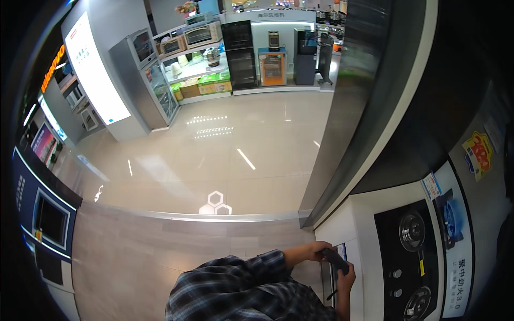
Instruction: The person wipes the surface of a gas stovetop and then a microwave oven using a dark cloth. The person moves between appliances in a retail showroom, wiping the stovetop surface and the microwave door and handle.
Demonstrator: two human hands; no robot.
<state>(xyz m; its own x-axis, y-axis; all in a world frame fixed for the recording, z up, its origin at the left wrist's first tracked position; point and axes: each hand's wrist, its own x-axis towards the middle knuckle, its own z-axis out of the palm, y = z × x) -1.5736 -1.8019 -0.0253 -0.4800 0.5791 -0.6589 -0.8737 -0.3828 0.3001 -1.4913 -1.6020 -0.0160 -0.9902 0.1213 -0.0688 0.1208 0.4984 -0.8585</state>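
Observation:
In the lower right of the head view, a dark, elongated object is held between my two hands; its exact kind cannot be made out. My left hand grips its upper end, and my right hand grips its lower end. A thin dark strap or cord hangs below it, near my right wrist. Just beyond the object a small lit screen or panel partly shows by the white counter front. Plaid sleeves cover my left arm and body.
A black glass gas hob is set in a white countertop at right. A dark metallic column rises beside it. A metal floor strip divides wood-look floor from glossy tiles. Display shelves stand across the aisle; a built-in appliance is at left.

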